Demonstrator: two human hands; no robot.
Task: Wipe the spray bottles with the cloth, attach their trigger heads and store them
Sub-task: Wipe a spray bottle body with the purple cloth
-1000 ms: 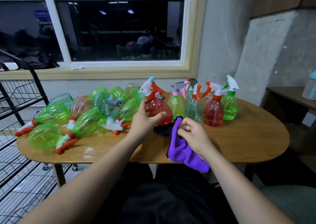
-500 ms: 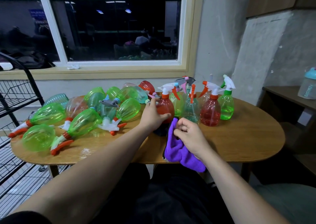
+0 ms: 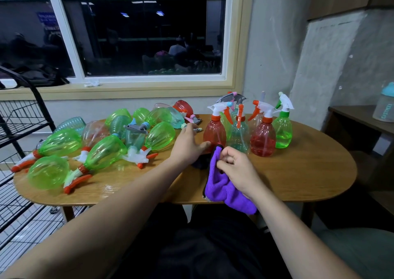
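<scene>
Bearing everything, the wooden table (image 3: 302,172) holds green bottles (image 3: 104,153) lying at left, capped bottles (image 3: 282,127) upright at right. Purple cloth (image 3: 219,185) drapes the near edge — pinched by the curled right hand (image 3: 236,172). Left hand (image 3: 187,143) spread open, gripping nothing — thumb against the upright red bottle (image 3: 214,131).

We take this for a plain workroom.
We see rough plastered walls (image 3: 270,55), a dark window (image 3: 149,37), a black wire rack (image 3: 23,116) and a wooden table (image 3: 309,172) crowded with spray bottles (image 3: 102,153).

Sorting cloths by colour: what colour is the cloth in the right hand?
Purple cloth, shown best in the head view.
</scene>
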